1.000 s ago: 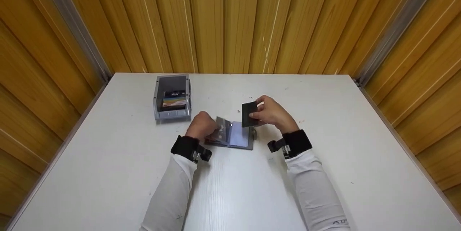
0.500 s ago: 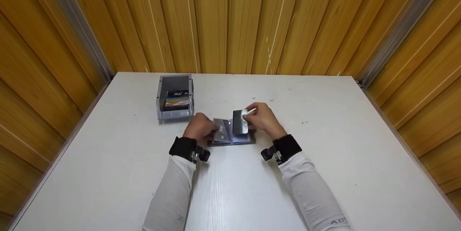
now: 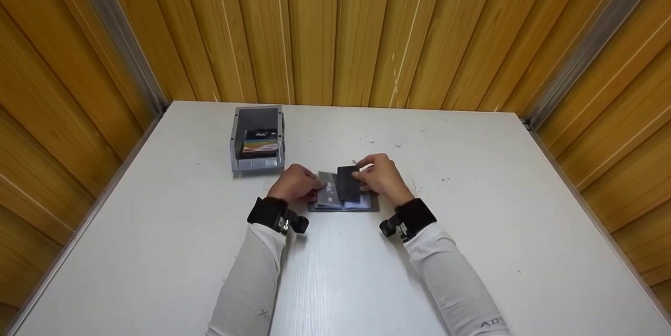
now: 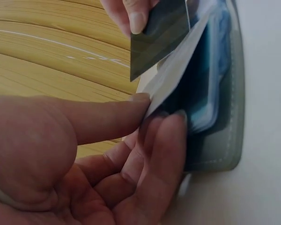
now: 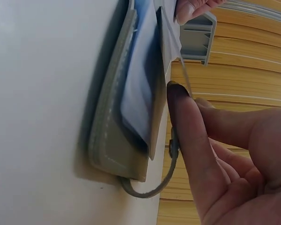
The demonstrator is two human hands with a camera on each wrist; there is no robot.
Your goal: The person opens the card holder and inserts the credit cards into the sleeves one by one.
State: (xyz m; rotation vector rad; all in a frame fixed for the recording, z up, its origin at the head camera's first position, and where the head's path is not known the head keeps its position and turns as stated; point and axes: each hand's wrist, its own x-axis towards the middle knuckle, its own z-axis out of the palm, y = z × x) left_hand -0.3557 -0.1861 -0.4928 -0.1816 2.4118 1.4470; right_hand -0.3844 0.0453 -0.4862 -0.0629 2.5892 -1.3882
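Observation:
A card holder (image 3: 369,206) with clear sleeves lies opened out on the table; its stitched grey cover (image 5: 112,154) and strap (image 5: 154,190) show in the right wrist view. My left hand (image 3: 297,184) pinches a raised sleeve page between thumb and fingers, and a grey card marked "Vip" (image 3: 328,189) shows in it. In my right hand (image 3: 384,176) a dark card (image 3: 348,183) is pinched by its right side, tilted above the holder beside that page. Whether the card's lower edge is inside a sleeve I cannot tell.
Left of the hands, toward the back, stands a grey plastic bin (image 3: 258,165) with several cards (image 3: 260,143) in it. Wood-patterned walls (image 3: 335,32) close off the back and both sides of the white table (image 3: 461,179).
My right hand has brought the dark card down and left, from above the holder's right side to beside the raised page. The left hand keeps its pinch on the page.

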